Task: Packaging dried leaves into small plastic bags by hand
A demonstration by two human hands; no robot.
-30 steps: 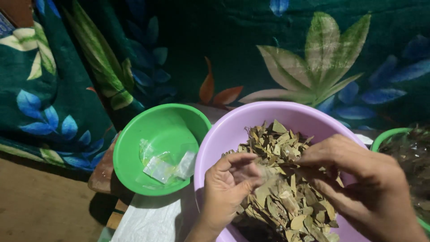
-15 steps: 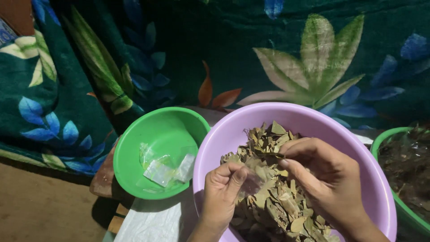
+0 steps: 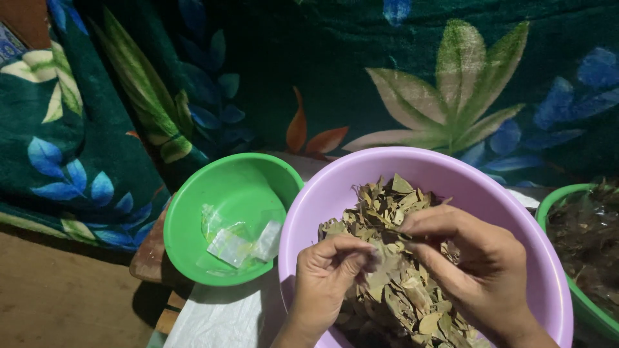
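— Holding anything?

— Yes: my left hand (image 3: 325,280) and right hand (image 3: 474,267) both pinch one dried leaf (image 3: 387,267) in a narrow grip, over the leaf pile (image 3: 393,206) in the purple basin (image 3: 451,171).

— Changed since before?

— My right hand has drawn closer to my left. The green bowl (image 3: 193,212) with small clear packets (image 3: 242,241) sits as it was.

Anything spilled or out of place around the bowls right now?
Nothing stands out. The dried leaves all sit inside the purple basin, the small clear packets lie in the green bowl, and both are upright.
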